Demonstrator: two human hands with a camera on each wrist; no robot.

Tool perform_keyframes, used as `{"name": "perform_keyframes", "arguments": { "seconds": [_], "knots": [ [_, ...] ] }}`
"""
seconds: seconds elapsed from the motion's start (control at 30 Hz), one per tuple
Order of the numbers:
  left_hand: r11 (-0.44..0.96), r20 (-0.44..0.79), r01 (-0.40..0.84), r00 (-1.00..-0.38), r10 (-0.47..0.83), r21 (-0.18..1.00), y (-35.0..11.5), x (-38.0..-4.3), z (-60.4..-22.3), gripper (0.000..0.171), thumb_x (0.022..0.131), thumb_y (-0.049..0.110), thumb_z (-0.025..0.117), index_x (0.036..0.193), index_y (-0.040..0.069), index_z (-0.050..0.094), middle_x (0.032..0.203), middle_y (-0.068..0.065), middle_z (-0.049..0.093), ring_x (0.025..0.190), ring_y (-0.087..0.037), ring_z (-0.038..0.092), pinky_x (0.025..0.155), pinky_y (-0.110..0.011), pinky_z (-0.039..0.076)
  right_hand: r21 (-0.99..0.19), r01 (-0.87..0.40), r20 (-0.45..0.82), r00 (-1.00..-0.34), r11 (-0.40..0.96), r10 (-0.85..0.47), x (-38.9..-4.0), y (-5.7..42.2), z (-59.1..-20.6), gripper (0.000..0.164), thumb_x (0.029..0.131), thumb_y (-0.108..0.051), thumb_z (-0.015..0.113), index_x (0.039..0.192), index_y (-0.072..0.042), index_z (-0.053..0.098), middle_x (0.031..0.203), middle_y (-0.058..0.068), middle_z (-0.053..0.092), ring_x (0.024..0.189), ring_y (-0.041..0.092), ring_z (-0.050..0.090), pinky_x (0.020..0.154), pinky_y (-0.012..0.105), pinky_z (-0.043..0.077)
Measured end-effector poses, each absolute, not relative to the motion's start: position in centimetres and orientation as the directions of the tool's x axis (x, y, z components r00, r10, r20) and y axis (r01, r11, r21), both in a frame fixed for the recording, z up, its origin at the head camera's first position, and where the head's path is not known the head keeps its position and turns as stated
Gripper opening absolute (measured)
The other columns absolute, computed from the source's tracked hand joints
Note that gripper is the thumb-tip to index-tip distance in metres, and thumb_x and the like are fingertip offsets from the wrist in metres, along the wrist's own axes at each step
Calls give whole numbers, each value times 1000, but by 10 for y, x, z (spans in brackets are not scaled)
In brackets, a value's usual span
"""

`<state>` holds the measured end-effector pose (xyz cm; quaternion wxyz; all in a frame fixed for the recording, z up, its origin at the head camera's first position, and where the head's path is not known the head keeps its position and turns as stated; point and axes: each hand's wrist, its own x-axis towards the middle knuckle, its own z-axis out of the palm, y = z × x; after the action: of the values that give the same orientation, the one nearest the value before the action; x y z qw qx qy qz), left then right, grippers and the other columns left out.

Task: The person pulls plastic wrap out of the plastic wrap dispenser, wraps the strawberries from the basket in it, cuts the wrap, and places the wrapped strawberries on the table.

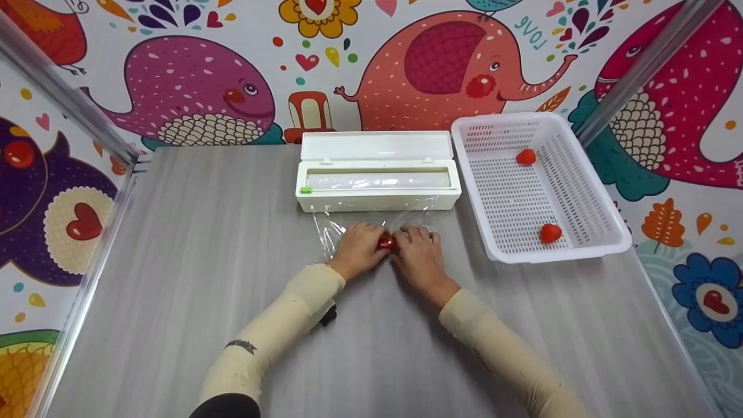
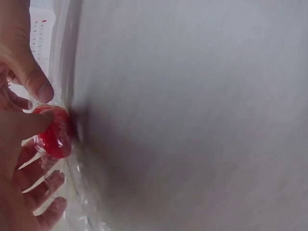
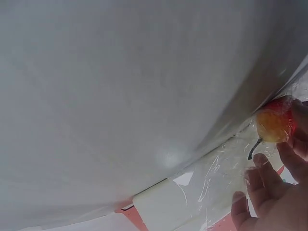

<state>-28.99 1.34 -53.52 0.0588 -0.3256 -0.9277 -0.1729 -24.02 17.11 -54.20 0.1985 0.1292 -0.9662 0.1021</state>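
A small red fruit (image 1: pixel 387 242) with a yellow end and a dark stem lies between both hands, wrapped in clear film. My left hand (image 1: pixel 358 249) pinches it, its thumb on the red side in the left wrist view; the other fingers spread behind the film. From the other side, my right hand (image 1: pixel 419 258) holds the wrapped fruit (image 3: pixel 273 124) by its edge, several fingers apart over the film. Clear plastic wrap (image 1: pixel 328 232) runs from the hands back to a white wrap dispenser (image 1: pixel 377 203), whose lid stands raised above the roll (image 1: pixel 377 180).
A white perforated basket (image 1: pixel 493 253) stands to the right of the dispenser, with one red fruit (image 1: pixel 526 157) near its back and another red fruit (image 1: pixel 550 233) near its front. A patterned wall (image 1: pixel 325 69) and metal posts (image 1: pixel 644 69) bound the grey table (image 1: pixel 203 244).
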Motion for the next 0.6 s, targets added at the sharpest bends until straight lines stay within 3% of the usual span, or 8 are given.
{"name": "perform_keyframes", "arguments": {
  "seconds": [0.33,0.6],
  "knots": [
    [709,211,670,-742,636,221,13,-288,-534,23,84,30,65,100,14,72,91,-4,70,87,-25,64,74,-41,49,-264,-237,259,-951,935,-168,-245,173,-533,23,82,-31,70,97,-13,70,112,8,67,109,28,56,87,48,38],
    [749,185,620,-785,591,236,15,-283,-533,24,88,31,61,102,12,68,98,-3,72,94,-24,65,80,-41,48,-290,-208,127,-976,934,-178,-247,173,-532,21,92,-26,59,102,-10,69,100,11,66,97,30,56,81,48,42]
  ]
}}
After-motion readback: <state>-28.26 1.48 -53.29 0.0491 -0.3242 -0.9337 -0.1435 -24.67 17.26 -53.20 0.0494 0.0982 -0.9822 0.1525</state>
